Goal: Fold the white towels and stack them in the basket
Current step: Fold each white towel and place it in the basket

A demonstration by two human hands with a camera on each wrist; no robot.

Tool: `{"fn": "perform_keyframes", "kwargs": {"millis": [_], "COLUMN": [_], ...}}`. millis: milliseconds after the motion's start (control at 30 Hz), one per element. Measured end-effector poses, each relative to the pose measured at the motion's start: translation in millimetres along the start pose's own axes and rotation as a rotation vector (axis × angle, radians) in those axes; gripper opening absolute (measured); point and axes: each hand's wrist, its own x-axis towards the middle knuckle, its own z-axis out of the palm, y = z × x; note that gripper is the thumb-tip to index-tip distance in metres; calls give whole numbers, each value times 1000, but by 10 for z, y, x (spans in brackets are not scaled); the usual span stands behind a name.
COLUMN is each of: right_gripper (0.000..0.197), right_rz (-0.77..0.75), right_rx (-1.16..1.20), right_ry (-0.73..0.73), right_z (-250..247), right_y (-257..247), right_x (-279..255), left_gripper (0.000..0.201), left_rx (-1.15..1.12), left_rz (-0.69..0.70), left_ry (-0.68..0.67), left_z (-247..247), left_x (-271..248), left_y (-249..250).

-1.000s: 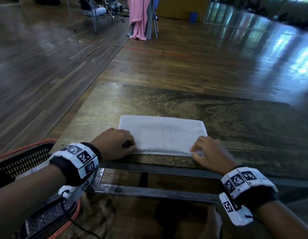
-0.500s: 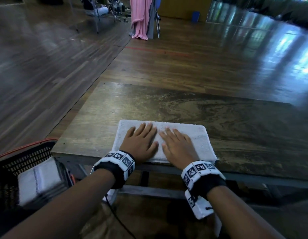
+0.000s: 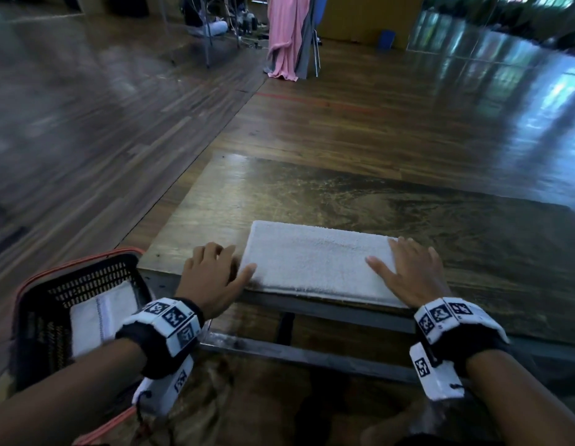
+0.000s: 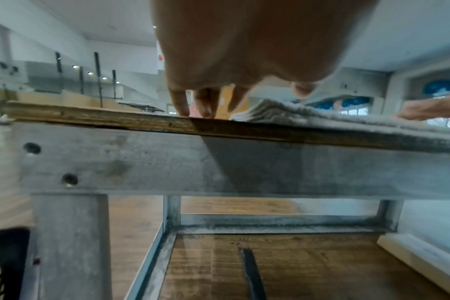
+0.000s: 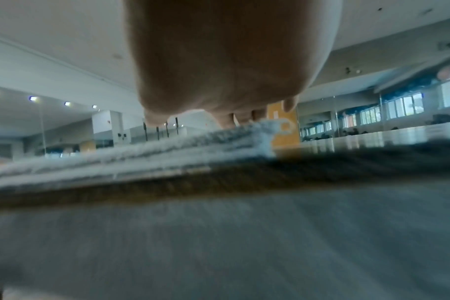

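Observation:
A folded white towel (image 3: 315, 262) lies flat along the near edge of the wooden table (image 3: 312, 194). My left hand (image 3: 228, 268) sits at the towel's left end: its fingertips (image 4: 185, 109) touch the bare tabletop and its thumb lies on the towel's near left corner (image 4: 272, 110). My right hand (image 3: 392, 257) rests flat, fingers spread, on the towel's right end (image 5: 147, 156). Neither hand grips anything. Low at my left stands a black mesh basket (image 3: 38, 304) with an orange rim, holding another folded white towel (image 3: 99, 317).
The table has a grey metal frame (image 4: 219, 168) with a lower shelf (image 4: 283, 263) beneath. The tabletop stretches beyond and to the right of the towel. Pink fabric (image 3: 284, 33) hangs far off across the wooden floor.
Both hands lay side by side on the middle of the towel; they have slid apart, the left off the left end onto the table, the right to the right end.

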Motion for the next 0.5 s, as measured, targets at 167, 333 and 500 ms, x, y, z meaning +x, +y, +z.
{"fn": "perform_keyframes", "kwargs": {"millis": [167,333,500], "right_gripper": [58,38,43], "right_rz": [-60,-288,-393], "right_rx": [50,-21,13], "right_ry": [114,-26,-177], "right_z": [-199,-144,-52], "right_y": [-670,-1466,-1893], "right_x": [469,749,862], "left_gripper": [41,51,46], "left_rx": [-115,-190,-221], "left_rz": [-83,-176,-207], "left_ry": [-65,-220,-287], "left_z": [-121,-140,-112], "left_x": [46,166,247], "left_y": [63,86,138]}}
